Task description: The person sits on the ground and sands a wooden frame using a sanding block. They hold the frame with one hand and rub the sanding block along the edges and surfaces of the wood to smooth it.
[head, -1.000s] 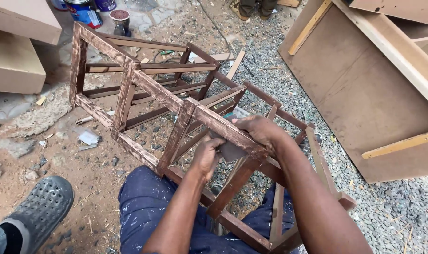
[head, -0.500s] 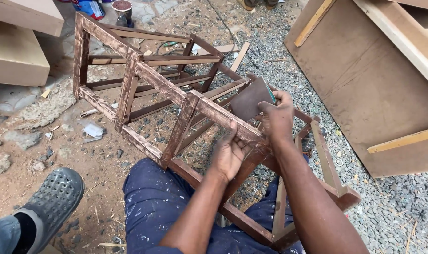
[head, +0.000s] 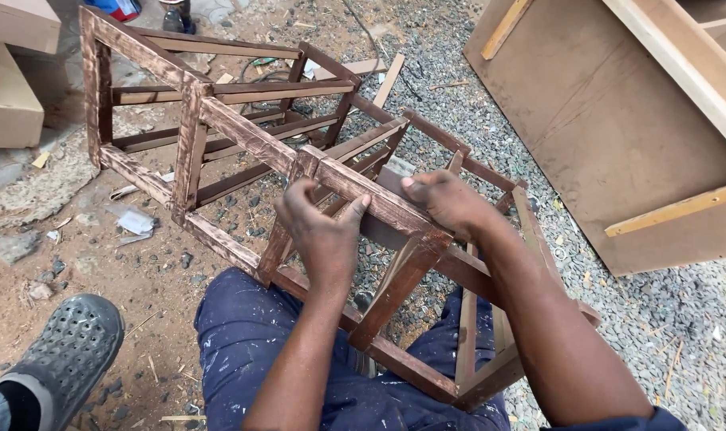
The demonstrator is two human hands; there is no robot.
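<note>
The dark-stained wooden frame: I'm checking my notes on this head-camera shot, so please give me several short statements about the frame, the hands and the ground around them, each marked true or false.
1. Both hands rest on the same top rail of the wooden frame. True: the left hand and the right hand both sit on it.
2. The frame is painted glossy white. False: it is stained dark brown, unevenly.
3. The frame stands on a workbench. False: it lies on bare earth and gravel, across the person's lap.
4. A grey perforated clog shows at lower left. True.
5. The right hand holds a hammer. False: no hammer is visible; its fingers press on the rail.
</note>
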